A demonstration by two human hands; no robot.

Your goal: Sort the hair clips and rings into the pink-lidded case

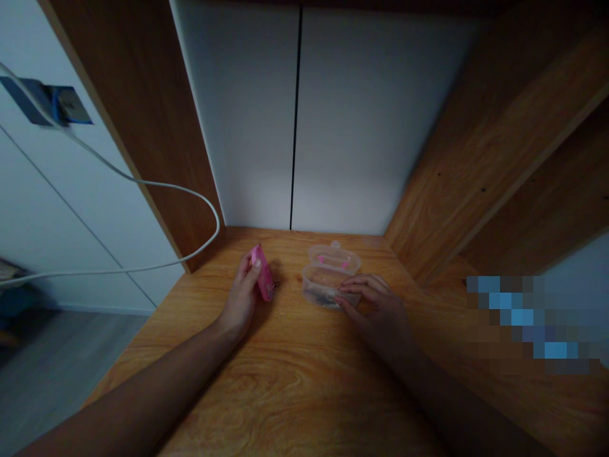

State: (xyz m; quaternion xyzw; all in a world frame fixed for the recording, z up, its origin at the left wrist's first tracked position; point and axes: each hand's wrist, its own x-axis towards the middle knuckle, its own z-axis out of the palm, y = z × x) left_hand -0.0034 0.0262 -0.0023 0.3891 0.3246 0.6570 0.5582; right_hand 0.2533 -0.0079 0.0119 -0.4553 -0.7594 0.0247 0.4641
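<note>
Clasped in the left hand (242, 295), a pink object (263, 277) is outside the clear container (314, 291) just below frame centre, whose lid (333, 259) stands open, not yet closed, as the right hand (383, 311) fingers its near right side, grip unclear.

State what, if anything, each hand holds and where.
Left hand: a flat pink object, by its left side. Right hand: on the right side of the clear plastic container, grip unclear.
</note>
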